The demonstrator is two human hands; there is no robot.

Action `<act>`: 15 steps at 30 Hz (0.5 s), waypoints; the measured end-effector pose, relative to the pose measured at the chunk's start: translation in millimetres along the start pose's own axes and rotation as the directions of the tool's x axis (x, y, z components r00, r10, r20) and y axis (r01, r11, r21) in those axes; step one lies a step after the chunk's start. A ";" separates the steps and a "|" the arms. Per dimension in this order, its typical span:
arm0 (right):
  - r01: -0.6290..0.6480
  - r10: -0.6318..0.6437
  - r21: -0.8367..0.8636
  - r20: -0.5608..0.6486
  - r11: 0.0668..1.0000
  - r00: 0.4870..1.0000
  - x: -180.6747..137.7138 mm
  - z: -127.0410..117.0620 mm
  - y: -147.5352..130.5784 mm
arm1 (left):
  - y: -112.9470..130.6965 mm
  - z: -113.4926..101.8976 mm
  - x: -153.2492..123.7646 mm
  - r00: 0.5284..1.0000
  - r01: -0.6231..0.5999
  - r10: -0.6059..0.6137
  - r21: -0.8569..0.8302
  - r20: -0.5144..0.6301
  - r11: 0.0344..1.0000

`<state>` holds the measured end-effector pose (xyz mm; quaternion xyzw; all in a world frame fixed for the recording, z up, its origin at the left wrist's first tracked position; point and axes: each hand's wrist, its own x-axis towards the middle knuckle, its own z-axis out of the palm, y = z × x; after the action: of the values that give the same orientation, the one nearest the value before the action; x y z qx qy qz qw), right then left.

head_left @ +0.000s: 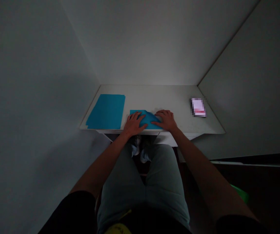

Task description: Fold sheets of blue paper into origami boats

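A blue sheet of paper lies at the front edge of the white table, partly folded or raised along a slanting edge at its upper right. My left hand rests on its left part, fingers spread and the thumb pointing right. At the right side of the sheet is my right hand, its thumb on the paper and its fingers apart by the slanting edge. Both palms face down and cover parts of the sheet. To the left lies a stack of blue paper sheets, slightly out of line.
The white table stands in a corner between pale walls. A phone with a lit, pixelated screen lies on its right side. My legs are under and before the table. Something green is low on the right.
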<state>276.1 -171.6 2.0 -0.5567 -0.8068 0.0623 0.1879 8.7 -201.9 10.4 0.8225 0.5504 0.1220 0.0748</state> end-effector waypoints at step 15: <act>0.075 -0.074 -0.005 0.031 0.997 0.997 1.0 -3.6 0.5 | -24.8 3.0 34.9 0.903 0.369 -0.395 -0.166 -0.168 0.914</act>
<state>277.6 -170.9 5.4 -0.5258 -0.8299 0.0614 0.1761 0.2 -160.0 5.2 0.6755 0.6966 0.2220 0.0957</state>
